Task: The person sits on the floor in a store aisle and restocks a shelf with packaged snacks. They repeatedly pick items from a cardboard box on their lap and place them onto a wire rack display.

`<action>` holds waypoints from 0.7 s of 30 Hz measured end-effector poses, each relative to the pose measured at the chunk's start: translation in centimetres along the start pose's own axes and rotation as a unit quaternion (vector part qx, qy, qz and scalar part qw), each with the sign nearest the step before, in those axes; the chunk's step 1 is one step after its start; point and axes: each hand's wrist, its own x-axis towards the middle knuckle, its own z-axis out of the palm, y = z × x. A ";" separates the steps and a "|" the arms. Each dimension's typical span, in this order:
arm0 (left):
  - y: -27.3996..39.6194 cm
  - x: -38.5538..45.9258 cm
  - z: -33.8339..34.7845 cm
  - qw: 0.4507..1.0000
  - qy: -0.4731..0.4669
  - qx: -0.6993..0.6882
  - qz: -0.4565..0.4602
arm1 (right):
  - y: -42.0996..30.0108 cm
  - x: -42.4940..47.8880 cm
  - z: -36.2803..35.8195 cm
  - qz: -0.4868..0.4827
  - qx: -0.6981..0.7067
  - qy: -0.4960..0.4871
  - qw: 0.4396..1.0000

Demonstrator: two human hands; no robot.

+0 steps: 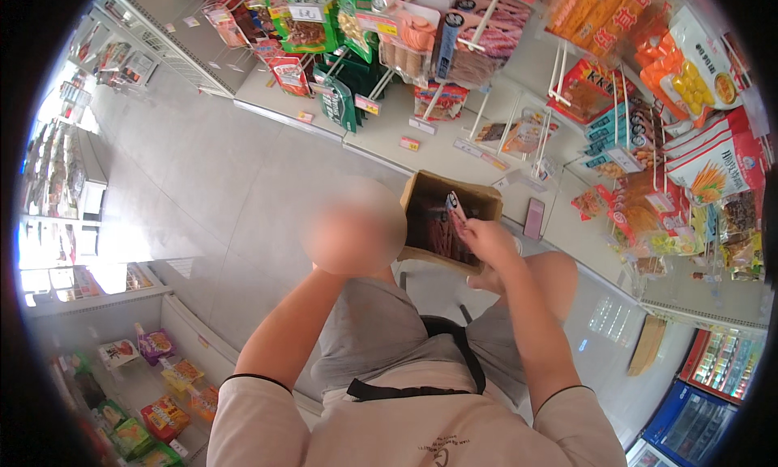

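Note:
An opened cardboard box (410,224) stands in front of me beside the shelf base, with several snack packets (439,235) lying in it. My right hand (491,242) is closed on the end of a flat snack packet (454,207), which is tilted over the box opening. To the left of the box is my left hand (352,236); a blurred patch covers it, so its fingers and anything in them are hidden. A phone in a pink case (534,218) lies on the bottom shelf right of the box.
Packaged snacks (480,35) hang from white wire hooks along the rack above the box, with price tags below. Grey tiled floor (243,181) stretches to the left. Another low shelf with snack bags (164,417) is at the lower left; a flattened cardboard piece (647,345) lies at the right.

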 end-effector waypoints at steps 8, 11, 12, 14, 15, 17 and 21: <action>-0.5 -0.6 0.0 0.999 0.044 -0.001 0.025 | -0.9 -0.8 -11.2 -0.001 0.351 0.184 0.918; -1.1 -0.7 1.2 0.998 0.060 0.006 0.033 | -2.5 1.4 -12.5 -0.054 0.422 0.238 0.873; -1.1 -0.7 1.4 0.997 0.063 0.007 0.037 | -2.8 2.4 -12.9 -0.067 0.388 0.250 0.885; -1.4 -0.7 1.5 0.997 0.069 0.008 0.040 | -3.9 4.5 -13.8 -0.095 0.317 0.269 0.904; -1.5 -0.7 1.6 0.997 0.070 0.009 0.040 | -4.7 5.4 -14.4 -0.094 0.322 0.262 0.905; -1.8 -0.7 1.4 0.996 0.073 0.009 0.041 | -6.1 7.0 -15.5 -0.092 0.331 0.246 0.906; -1.5 -0.6 1.6 0.995 0.080 0.005 0.053 | -6.5 10.5 -16.9 -0.138 0.471 0.324 0.809</action>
